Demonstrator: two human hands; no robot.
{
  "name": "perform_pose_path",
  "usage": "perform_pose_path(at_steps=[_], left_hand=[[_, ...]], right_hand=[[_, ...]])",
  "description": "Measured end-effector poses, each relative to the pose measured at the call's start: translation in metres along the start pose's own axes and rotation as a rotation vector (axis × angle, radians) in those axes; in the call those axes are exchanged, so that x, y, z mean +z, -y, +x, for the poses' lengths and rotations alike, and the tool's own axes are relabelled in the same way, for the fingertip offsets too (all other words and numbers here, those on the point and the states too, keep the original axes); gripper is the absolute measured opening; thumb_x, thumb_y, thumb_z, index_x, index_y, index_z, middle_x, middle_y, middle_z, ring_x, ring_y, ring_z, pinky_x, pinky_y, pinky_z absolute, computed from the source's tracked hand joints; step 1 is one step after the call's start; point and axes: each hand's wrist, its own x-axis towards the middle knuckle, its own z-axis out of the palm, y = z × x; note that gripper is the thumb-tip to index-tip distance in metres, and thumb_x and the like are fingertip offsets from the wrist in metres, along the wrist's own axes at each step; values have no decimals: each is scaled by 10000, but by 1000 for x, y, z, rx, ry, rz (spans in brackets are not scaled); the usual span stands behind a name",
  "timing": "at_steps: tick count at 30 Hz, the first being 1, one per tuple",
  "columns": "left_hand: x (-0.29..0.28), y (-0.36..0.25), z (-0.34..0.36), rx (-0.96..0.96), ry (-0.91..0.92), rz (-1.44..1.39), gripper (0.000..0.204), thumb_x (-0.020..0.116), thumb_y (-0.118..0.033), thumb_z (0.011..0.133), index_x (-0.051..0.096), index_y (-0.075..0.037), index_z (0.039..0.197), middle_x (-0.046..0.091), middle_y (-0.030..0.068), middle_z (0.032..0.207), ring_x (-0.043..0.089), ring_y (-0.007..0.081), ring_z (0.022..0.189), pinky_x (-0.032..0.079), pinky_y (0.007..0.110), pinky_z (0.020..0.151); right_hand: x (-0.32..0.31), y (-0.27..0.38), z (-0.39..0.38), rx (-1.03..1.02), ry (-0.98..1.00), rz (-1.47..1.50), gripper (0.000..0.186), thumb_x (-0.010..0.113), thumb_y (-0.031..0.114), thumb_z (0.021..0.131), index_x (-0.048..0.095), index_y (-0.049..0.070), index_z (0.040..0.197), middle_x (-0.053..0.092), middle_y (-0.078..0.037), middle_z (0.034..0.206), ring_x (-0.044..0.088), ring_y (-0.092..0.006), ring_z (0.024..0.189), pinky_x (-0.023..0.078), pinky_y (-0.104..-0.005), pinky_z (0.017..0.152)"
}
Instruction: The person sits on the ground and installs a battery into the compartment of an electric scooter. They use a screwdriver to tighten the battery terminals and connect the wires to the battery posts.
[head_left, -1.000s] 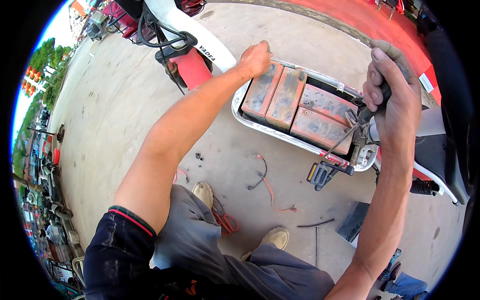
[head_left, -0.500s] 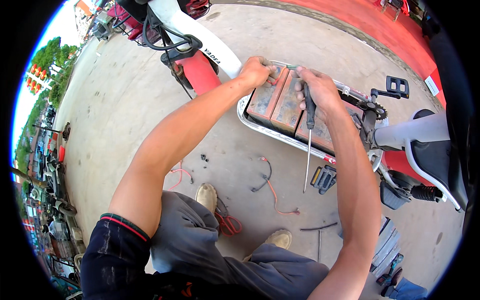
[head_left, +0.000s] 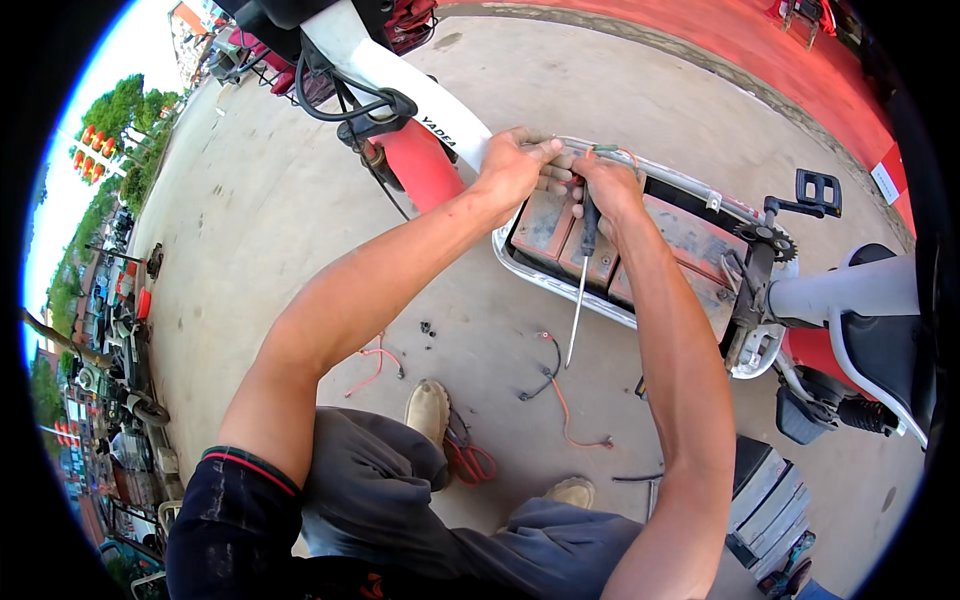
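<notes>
My right hand (head_left: 610, 190) is closed around a screwdriver (head_left: 590, 225) with a dark handle, its long metal shaft pointing down toward me. Its fingertips meet those of my left hand (head_left: 518, 168), which is bent in a pinch; what lies between them is hidden. Both hands are over several worn, reddish-brown batteries (head_left: 690, 235) seated in the silver-rimmed footboard bay (head_left: 600, 309) of an electric bike. Just behind my right hand, an orange wire with a green sleeve (head_left: 606, 149) runs along the far rim.
The bike's white front tube (head_left: 430, 100) and red fender (head_left: 415, 165) stand left of the bay; its pedal (head_left: 818, 192) juts out at right. On the concrete lie loose wires (head_left: 567, 405), red-handled scissors (head_left: 470, 462) and a stack of grey blocks (head_left: 768, 505).
My right hand has moved left with the screwdriver, so its fingers now meet my left hand's. The whole view has shifted slightly, and the batteries on the right are more exposed.
</notes>
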Motion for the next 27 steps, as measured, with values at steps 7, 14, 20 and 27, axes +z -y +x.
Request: perform_pose_path(at_steps=[7,14,20,27], left_hand=[[-10,14,8,5,46,25,283,692,-174,1054,657,96,1134,740,144,912,717,213,720,602,344,598],[-2,21,15,30,32,147,298,730,-209,1034,676,73,1114,713,91,803,647,153,613,564,326,536],[-8,17,19,-38,148,137,281,717,-157,1035,673,78,1183,725,109,880,667,162,680,588,327,592],[-11,8,11,-57,92,50,319,699,-105,1036,640,116,1259,743,139,949,689,206,723,612,356,644]], right_hand=[[-17,-5,5,-12,103,103,128,722,179,1009,694,59,977,623,-15,820,561,-96,653,436,-276,508],[-17,-7,-3,-46,79,120,134,720,171,1017,722,42,983,649,-20,819,555,-90,652,425,-274,518],[-21,-8,-4,-79,59,78,156,694,168,1018,734,23,975,633,-23,773,542,-107,625,423,-286,519],[-20,-11,-1,-91,17,71,161,737,140,961,723,0,881,642,-63,719,575,-152,583,438,-312,491]])
